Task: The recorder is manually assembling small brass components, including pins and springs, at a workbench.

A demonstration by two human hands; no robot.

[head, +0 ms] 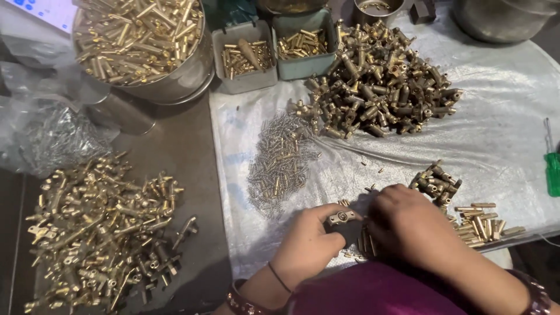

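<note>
Left hand [309, 242] at tabletop near edge, grip closed on brass fitting [343, 218]. Right hand [408, 224] just beside, fingers curled over small brass pins [364, 242]; hold unclear. Two grey trays [274, 55] at far edge.

Figure: the worker's own body, seen from the head camera. Two bare hands entered from the six o'clock edge. The left hand [312, 239] wore a chunky metal ring [343, 218] with a raised centre on one finger. A thin dark cord band [279, 277] circled the left wrist, and below it, toward seven o'clock, sat a wider dark bangle [242, 303] with small pale studs. The right hand [408, 224] had a dark studded bracelet [539, 298] at its wrist, near five o'clock. A magenta garment [379, 294] filled the lower edge between the forearms.
</note>
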